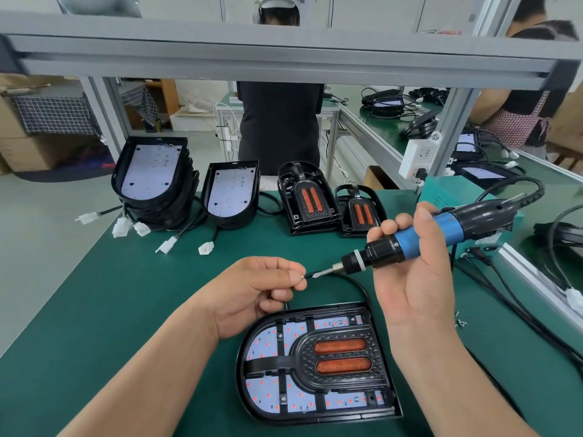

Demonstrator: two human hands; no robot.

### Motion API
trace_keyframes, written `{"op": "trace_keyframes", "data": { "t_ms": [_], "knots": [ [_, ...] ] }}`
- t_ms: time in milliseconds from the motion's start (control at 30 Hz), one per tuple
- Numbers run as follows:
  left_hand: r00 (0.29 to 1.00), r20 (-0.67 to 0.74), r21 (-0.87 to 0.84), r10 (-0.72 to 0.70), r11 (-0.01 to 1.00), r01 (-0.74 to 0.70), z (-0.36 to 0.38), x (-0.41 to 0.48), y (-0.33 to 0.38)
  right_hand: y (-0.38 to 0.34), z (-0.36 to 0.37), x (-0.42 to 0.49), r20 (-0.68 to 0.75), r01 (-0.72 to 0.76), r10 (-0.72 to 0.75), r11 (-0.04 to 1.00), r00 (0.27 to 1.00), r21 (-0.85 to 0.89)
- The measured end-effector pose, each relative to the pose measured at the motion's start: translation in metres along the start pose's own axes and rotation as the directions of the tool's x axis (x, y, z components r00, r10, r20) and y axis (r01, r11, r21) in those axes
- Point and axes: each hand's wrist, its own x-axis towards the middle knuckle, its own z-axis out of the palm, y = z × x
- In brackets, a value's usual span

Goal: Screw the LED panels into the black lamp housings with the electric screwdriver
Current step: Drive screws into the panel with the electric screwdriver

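Head camera: at a green-matted workbench [126, 294], a worker's left hand [252, 288] pinches a small brass-coloured screw [303, 275] between thumb and forefinger, the other fingers curled under. The right hand [416, 266] is wrapped around the blue-and-black electric screwdriver [419, 238], which lies nearly level and points left. Its bit [320, 274] meets the screw just above the mat.

Directly below the hands, at the near edge of the bench, a black lamp housing [315, 418] lies flat, its rounded end to the left. A white LED panel [265, 342] dotted with red points sits inside it. Over the panel lies a black frame [340, 389] carrying two orange strips [340, 346]. A black cable [347, 280] arcs away from the housing's far side, behind the screwdriver bit.

Along the far edge of the bench, from left to right:
- a stack of housings with panels [151, 171]
- a single housing [232, 190]
- two small stacks of black frames with orange strips [310, 200]

White connectors [206, 247] on short leads lie in front of the far-left stack. A few loose screws [460, 323] rest on the mat to the right of the right forearm. Beyond the bench stands a person in black [277, 127].
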Motion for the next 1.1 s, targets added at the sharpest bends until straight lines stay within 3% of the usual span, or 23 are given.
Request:
{"op": "trace_keyframes", "data": {
  "t_ms": [900, 1100],
  "knots": [
    [1.000, -0.018, 0.092, 0.004, 0.996, -0.002, 0.009, -0.002, -0.002, 0.003, -0.001, -0.003, -0.001, -0.021, 0.021, 0.999, 1.000, -0.044],
    [0.996, -0.067, 0.139, 0.052, 0.989, -0.042, 0.011, 0.001, -0.003, 0.005, 0.000, -0.003, -0.063, -0.011, 0.008, 0.998, 0.998, -0.061]
  ]
}}
